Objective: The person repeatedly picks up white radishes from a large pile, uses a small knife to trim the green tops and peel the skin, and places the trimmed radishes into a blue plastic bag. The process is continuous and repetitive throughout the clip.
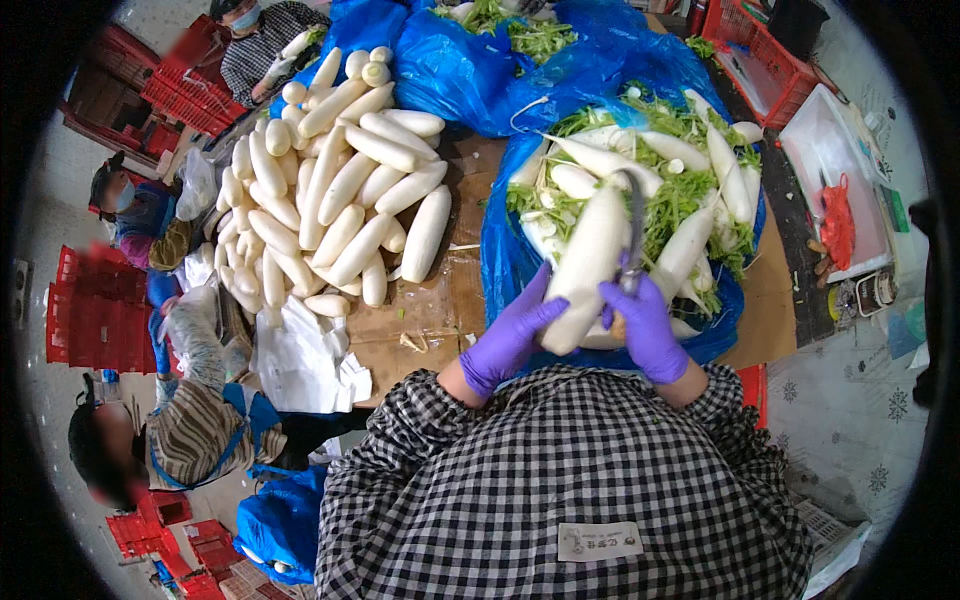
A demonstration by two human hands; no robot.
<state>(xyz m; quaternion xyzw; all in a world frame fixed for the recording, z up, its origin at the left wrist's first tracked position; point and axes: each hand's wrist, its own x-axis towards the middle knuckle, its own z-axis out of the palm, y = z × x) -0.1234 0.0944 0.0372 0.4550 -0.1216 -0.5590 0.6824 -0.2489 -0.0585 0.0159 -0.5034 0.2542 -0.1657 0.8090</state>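
Note:
In my purple-gloved left hand (511, 330) I hold a large white daikon radish (588, 270) by its lower end, tilted away from me. My right hand (645, 322), gloved in the same purple, grips a knife (637, 214) whose blurred blade runs up along the radish's right side and bends over its far end. Whether the blade touches the radish I cannot tell. Beneath both hands lies an open blue plastic bag (499, 232) with untrimmed daikon (679, 244), cut leafy greens (679, 202) and pale cut slices (676, 166).
To the left a big heap of trimmed daikon (337, 187) covers the cardboard-topped table (427, 315). White plastic bags (300, 352) lie at its near edge. Several people work along the left side, one in a striped sleeve (187, 435). A white foam box (832, 142) and red crate (780, 82) stand right.

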